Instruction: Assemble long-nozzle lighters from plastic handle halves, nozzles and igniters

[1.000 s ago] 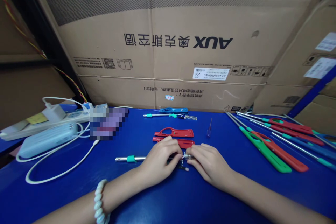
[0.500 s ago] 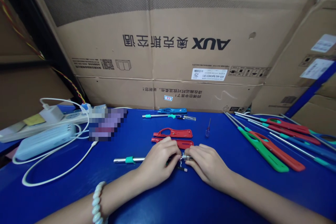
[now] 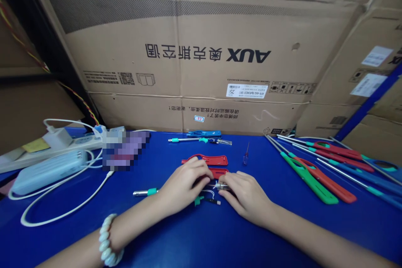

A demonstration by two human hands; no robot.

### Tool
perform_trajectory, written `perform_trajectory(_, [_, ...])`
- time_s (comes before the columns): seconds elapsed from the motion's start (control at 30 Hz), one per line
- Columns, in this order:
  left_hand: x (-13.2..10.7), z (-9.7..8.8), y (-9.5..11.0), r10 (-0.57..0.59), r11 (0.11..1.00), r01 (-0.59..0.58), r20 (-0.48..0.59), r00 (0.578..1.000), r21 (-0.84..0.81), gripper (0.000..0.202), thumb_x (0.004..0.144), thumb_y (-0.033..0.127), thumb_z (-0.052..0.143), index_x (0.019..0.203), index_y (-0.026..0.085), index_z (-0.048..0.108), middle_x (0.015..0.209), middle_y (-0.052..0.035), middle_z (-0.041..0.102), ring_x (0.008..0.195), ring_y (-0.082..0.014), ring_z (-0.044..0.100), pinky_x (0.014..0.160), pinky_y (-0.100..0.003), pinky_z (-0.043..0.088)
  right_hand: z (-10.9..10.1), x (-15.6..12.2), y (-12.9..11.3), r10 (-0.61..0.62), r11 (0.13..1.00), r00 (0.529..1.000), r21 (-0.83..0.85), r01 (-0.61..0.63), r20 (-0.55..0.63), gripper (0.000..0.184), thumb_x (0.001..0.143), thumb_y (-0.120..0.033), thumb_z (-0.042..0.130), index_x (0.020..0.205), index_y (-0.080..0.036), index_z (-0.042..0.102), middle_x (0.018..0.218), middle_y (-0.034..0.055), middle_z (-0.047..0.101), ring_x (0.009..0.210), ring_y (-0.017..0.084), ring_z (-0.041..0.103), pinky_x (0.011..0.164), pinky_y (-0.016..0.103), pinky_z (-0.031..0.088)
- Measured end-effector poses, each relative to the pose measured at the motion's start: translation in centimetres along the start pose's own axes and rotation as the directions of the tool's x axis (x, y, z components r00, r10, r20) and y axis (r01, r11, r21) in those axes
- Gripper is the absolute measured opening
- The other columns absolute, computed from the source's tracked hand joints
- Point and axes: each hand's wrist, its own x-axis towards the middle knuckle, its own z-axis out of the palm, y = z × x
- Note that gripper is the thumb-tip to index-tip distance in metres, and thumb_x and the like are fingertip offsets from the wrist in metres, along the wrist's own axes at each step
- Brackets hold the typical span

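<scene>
- Right hand (image 3: 246, 192), centre of the frame: fingers and thumb closed on a clear cylinder (image 3: 222, 186), its left end exposed, the remainder covered by the fingers.
- Left hand (image 3: 188, 182), just left of it: thumb and fingers drawn together beside the cylinder's exposed end; whether anything is pinched between them cannot be told.
- Metal rod (image 3: 140, 193) with a green sleeve (image 3: 152, 191): lies left of centre, its right part hidden behind the left hand and wrist.
- Below the gap between the hands: black piece (image 3: 214, 202) with a pale tip, white wire (image 3: 210, 191) looping above it, green tab (image 3: 198, 200) at its left.
- Obstruction: the left hand covers much of the nearer red half-shell (image 3: 219, 172); the farther red half-shell (image 3: 216, 160) lies just above, mostly exposed.
- Upper middle of the bench (image 3: 176, 238): blue half-shell (image 3: 204, 133), with a second rod assembly (image 3: 188, 140) alongside.
- Right of centre: small screwdriver (image 3: 245, 158), standing upright, apart from both hands.
- Right side: long-stemmed lighters crowded together, a green lighter (image 3: 314, 182) and an orange lighter (image 3: 329, 182) nearest.
- Left side: power strip (image 3: 19, 162), light-blue power bank (image 3: 50, 171), white cables (image 3: 59, 222) and a blurred-out purple object (image 3: 128, 148).
- Background: cardboard (image 3: 201, 29) with inverted printing closes off the rear.
</scene>
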Motion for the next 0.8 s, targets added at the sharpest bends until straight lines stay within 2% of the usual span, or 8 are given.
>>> perform_trajectory(0.07, [0.1,-1.4,-0.2,-0.012,1.000,0.012,0.013,1.000,0.020,0.016,0.091,0.013,0.049,0.092,0.020,0.063,0.094,-0.0026,0.063,0.091,-0.0191,0.055,0.080,-0.031,0.043,0.0,0.0,0.0,0.015,1.000,1.000,0.000,-0.015,0.002,0.014,0.095,-0.025,0.045,0.094,-0.017,0.056,0.087,0.0060,0.068,0.071,0.021,0.062,0.065,0.033,0.042])
perform_trajectory(0.17, [0.1,-3.6,-0.5,-0.034,0.993,0.019,0.136,0.990,0.113,0.014,0.087,0.012,0.053,0.087,0.019,0.065,0.090,-0.0017,0.064,0.087,-0.0183,0.058,0.074,-0.028,0.043,-0.1,0.0,-0.1,0.031,0.999,0.999,-0.005,-0.031,-0.005,0.018,0.094,-0.025,0.046,0.104,-0.016,0.058,0.095,0.0077,0.070,0.079,0.023,0.065,0.070,0.035,0.045])
perform_trajectory(0.3, [-0.7,-5.0,-0.9,-0.094,0.979,0.043,0.256,0.962,0.199,0.011,0.081,0.010,0.058,0.081,0.019,0.064,0.085,0.0007,0.066,0.077,-0.0165,0.060,0.067,-0.025,0.042,-0.2,-0.1,-0.2,0.044,0.999,0.999,-0.034,-0.043,0.020,0.030,0.093,-0.024,0.047,0.120,-0.014,0.056,0.102,0.0102,0.070,0.086,0.024,0.066,0.074,0.037,0.048])
perform_trajectory(0.47, [-1.8,-5.1,-1.1,-0.136,0.972,0.072,0.285,0.949,0.226,0.009,0.076,0.015,0.066,0.082,0.020,0.062,0.084,0.0014,0.066,0.072,-0.0159,0.059,0.062,-0.024,0.039,-0.2,0.0,-0.3,0.073,0.997,0.995,-0.019,-0.072,0.062,0.028,0.090,-0.023,0.050,0.116,-0.017,0.059,0.100,0.0088,0.070,0.086,0.024,0.066,0.075,0.038,0.047])
perform_trajectory(0.57, [-2.1,-4.9,-0.9,-0.164,0.967,0.087,0.325,0.931,0.240,0.014,0.073,0.009,0.065,0.079,0.020,0.060,0.079,0.0033,0.064,0.069,-0.0148,0.057,0.059,-0.023,0.036,-0.2,0.1,-0.2,0.089,0.996,0.994,0.018,-0.090,0.064,0.024,0.090,-0.022,0.050,0.110,-0.017,0.060,0.098,0.0079,0.070,0.085,0.024,0.065,0.074,0.037,0.046])
perform_trajectory(0.67, [-2.3,-4.4,-0.5,-0.126,0.968,0.042,0.338,0.933,0.246,0.021,0.070,-0.001,0.058,0.075,0.020,0.056,0.078,0.0049,0.063,0.067,-0.0130,0.055,0.057,-0.022,0.034,-0.2,0.1,-0.1,0.096,0.994,0.993,0.042,-0.099,0.064,0.018,0.090,-0.022,0.048,0.103,-0.017,0.060,0.093,0.0063,0.069,0.080,0.022,0.063,0.072,0.035,0.043])
perform_trajectory(0.8, [-2.4,-4.0,0.3,-0.092,0.973,0.011,0.344,0.934,0.230,0.023,0.071,-0.004,0.053,0.076,0.019,0.054,0.081,0.0038,0.063,0.067,-0.0125,0.055,0.055,-0.022,0.033,-0.5,0.1,0.0,0.102,0.994,0.993,0.041,-0.105,0.064,0.011,0.090,-0.021,0.047,0.088,-0.018,0.058,0.082,0.0039,0.065,0.070,0.019,0.059,0.065,0.032,0.039])
